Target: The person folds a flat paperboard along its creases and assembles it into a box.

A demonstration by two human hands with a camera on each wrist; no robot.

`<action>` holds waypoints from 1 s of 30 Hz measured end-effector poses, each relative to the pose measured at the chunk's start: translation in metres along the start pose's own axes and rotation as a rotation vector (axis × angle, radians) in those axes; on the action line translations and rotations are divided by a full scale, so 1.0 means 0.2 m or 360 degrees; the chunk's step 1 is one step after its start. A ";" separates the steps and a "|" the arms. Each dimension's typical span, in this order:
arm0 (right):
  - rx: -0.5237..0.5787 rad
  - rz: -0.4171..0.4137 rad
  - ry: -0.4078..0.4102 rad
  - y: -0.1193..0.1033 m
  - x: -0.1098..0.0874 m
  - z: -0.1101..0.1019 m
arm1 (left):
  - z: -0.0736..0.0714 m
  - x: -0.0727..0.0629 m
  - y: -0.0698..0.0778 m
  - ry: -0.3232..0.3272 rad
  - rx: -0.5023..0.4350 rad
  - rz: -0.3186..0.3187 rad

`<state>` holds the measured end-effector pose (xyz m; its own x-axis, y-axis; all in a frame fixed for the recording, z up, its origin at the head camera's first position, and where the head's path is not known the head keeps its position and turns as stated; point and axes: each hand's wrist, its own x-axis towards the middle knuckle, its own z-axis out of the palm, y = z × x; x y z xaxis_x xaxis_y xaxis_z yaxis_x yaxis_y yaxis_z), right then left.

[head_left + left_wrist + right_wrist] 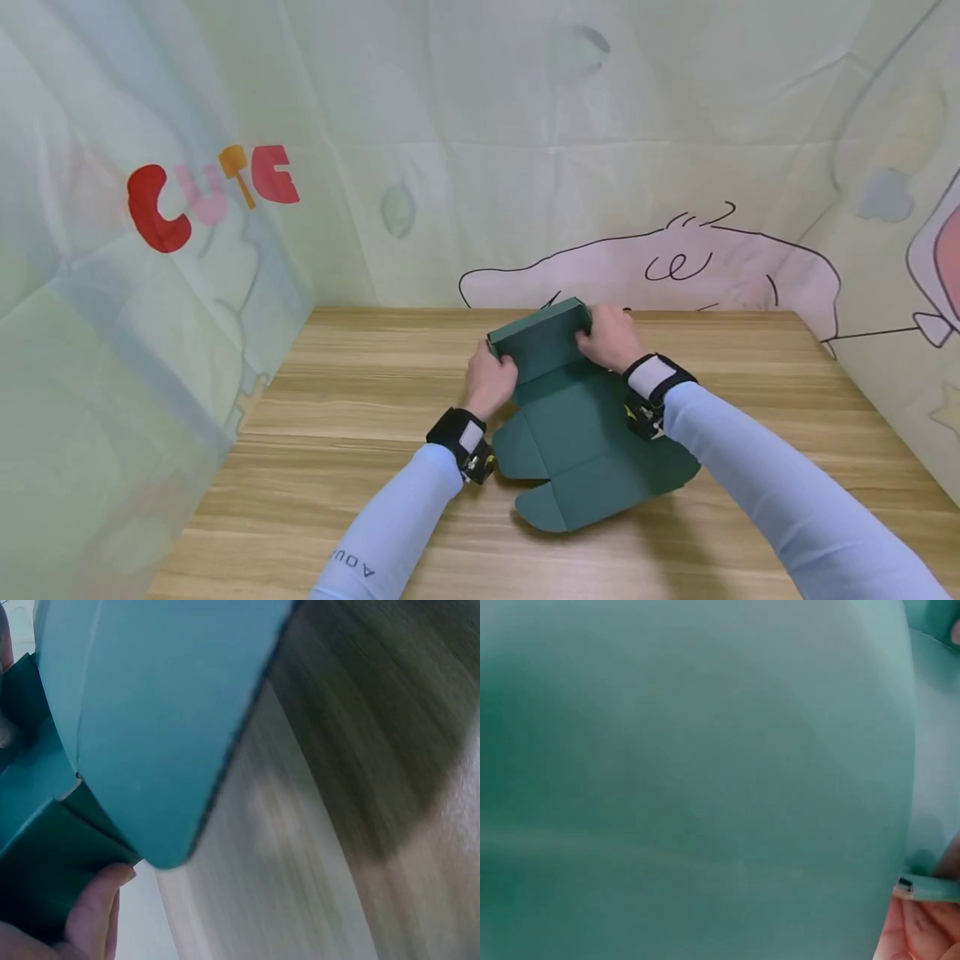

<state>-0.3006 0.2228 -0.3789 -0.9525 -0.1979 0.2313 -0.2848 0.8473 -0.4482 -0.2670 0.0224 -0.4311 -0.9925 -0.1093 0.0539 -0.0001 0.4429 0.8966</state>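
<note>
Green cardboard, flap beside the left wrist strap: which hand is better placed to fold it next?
Probably the left hand: it grips the raised panel at its left end, near that flap. The right hand holds the panel's right end, farther away.

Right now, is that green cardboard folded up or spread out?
Mostly spread: the green cardboard has side flaps splayed outward, though its far end is bent up.

Wood-grain table [360,425] beneath green cardboard [577,425]

Dark green cardboard box [577,425], mostly unfolded, rounded flaps [519,447] spread, far panel [543,343] raised, over wooden table [345,450]
</note>
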 end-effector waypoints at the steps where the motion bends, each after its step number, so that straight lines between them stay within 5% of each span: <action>1: -0.0006 0.0006 -0.0003 0.00 0.00 0.00 | 0.00 0.00 0.00 -0.0004 -0.0002 0.0000; 10: 0.0022 -0.0061 0.0176 -0.01 0.02 0.00 | 0.01 -0.01 -0.01 -0.0011 0.0061 0.0040; 21: -0.0116 -0.0122 0.0174 0.00 0.02 0.01 | 0.02 -0.01 -0.01 -0.0041 0.0122 0.0044; 24: -0.0037 -0.0092 0.0110 0.01 0.02 0.01 | 0.02 -0.01 -0.01 -0.0046 0.0111 0.0040; 30: 0.0287 -0.0011 -0.0228 0.02 0.01 -0.02 | -0.01 0.00 -0.01 -0.0017 0.0085 0.0034</action>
<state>-0.3030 0.2282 -0.3764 -0.9523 -0.2824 0.1159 -0.2940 0.7464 -0.5970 -0.2675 0.0197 -0.4331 -0.9936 -0.0898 0.0679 0.0151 0.4917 0.8706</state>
